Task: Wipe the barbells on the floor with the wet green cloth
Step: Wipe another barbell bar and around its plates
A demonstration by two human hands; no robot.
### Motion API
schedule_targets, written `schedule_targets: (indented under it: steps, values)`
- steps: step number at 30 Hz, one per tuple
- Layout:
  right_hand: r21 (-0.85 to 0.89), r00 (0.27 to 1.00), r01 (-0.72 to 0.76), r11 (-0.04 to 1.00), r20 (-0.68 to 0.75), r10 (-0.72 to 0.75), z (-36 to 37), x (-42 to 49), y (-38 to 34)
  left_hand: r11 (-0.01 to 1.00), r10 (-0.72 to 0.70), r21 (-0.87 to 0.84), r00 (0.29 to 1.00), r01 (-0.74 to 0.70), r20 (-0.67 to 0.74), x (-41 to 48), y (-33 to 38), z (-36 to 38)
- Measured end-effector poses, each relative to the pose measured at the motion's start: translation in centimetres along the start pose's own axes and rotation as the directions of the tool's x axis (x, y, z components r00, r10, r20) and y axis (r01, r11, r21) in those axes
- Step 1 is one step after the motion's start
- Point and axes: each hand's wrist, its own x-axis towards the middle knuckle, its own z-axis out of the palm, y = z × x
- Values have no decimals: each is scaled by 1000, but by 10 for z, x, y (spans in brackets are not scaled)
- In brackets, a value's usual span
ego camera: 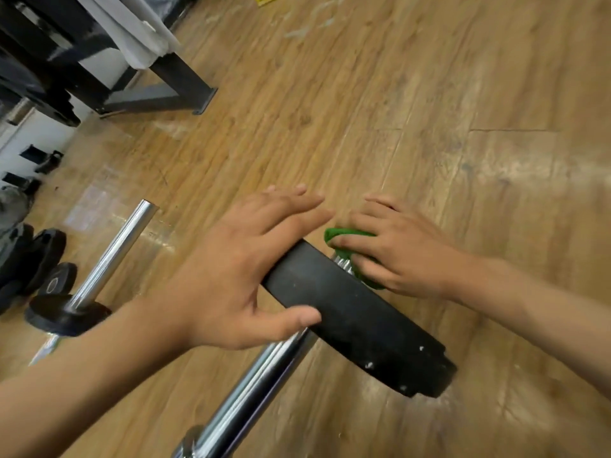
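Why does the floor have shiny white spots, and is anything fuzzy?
Head view: light bounces off the wood floor in pale glare patches and puts bright streaks on the metal bar. The right hand on the green cloth looks a little smeared, its lower fingers most. The wide lens tilts and bends things near the picture's edges.

The scene is brightly lit. Pale glare is thrown across the brown wood-plank floor and along the chrome steel bar. Lines are bent by wide-angle distortion; slight blur is seen throughout.
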Motion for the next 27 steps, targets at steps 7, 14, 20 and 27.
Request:
schedule_targets:
  steps: [7,14,20,27]
  values:
    - [-30,994,-105,994,-13,104,-11,-11,-2,986,151,80,983,-143,-107,8,47,18]
    - [-50,980,-196,979,29,197,-33,-23,11,966,179,223,958,-127,-226,11,83,36]
    - [-58,991,-28,998,133,36,-42,-12,16,966,180,224,960,-131,-214,8,90,34]
    - [-126,997,74,989,13,-72,-23,-32,13,961,194,237,959,-143,-208,7,72,31]
